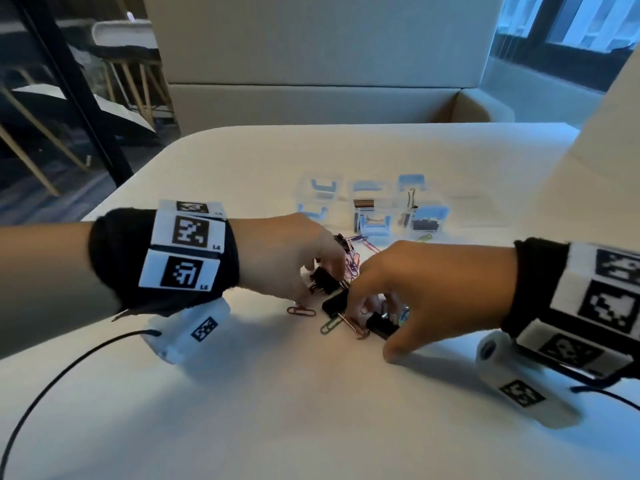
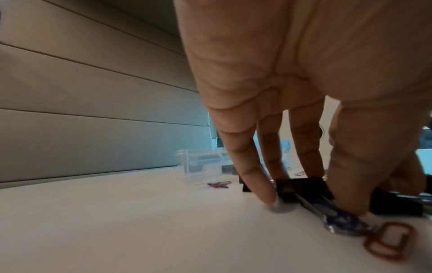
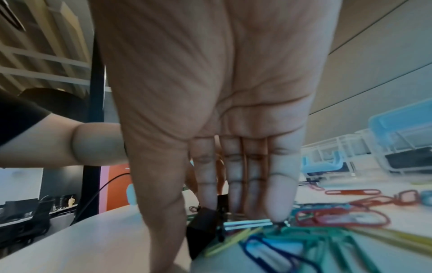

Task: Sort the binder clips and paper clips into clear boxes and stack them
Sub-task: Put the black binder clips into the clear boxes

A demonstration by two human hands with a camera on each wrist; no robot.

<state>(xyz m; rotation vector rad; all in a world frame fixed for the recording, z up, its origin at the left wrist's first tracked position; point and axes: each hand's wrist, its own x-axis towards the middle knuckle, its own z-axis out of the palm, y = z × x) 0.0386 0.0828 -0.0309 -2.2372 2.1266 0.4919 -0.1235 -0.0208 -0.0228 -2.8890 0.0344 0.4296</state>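
your left hand [image 1: 291, 258] reaches down into the pile on the white table [image 1: 277, 393], its fingers [image 2: 247, 170] pointing downward around a black binder clip [image 2: 301, 188]; from the left wrist view the thumb and fingertips sit at either side of that clip, but you cannot tell whether they actually pinch it or only touch it. your right hand [image 1: 429, 296] comes in from the other side, fingers [image 3: 278, 192] straight and close together, their tips down on the clutter beside another black binder clip [image 3: 201, 232], the thumb alongside that clip; whether it holds the clip is not clear. the two hands almost meet over the heap. the coloured paper clips [image 3: 327, 234] lie loose on the table in red, green, blue and yellow, some tangled under your right fingertips, and a single red paper clip [image 2: 388, 242] lies just beside your left thumb. the clear boxes [image 1: 374, 206] with pale blue latches stand in a group beyond the pile, near it, and some dark clips show inside two of them.
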